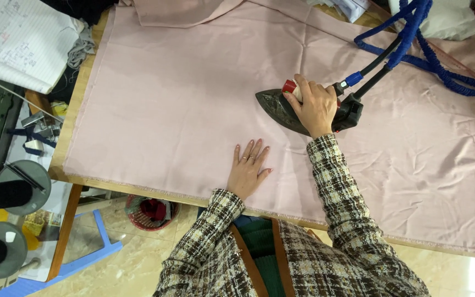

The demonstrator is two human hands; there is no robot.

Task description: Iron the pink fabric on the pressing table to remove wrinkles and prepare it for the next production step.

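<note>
Centrally, a dark steam iron (pixel 281 110) rests flat on a sheet of pale pink fabric (pixel 182 104), its pointed tip toward the sheet's middle. The right hand (pixel 315 105) is closed around the iron's handle, fingers wrapped over the top beside a red knob (pixel 288 86). The left hand (pixel 248 168) lies open, palm down and fingers spread, pressed on the fabric just beside the iron, toward the sheet's near edge. From the iron's rear, a black cable and a blue hose (pixel 413 38) run off toward the fabric's far corner. The fabric covers most of a wooden desk (pixel 72 118). Beyond the fabric's left edge lies lined paper (pixel 17 44); below its near edge, a red basket (pixel 150 212) stands on the floor.
</note>
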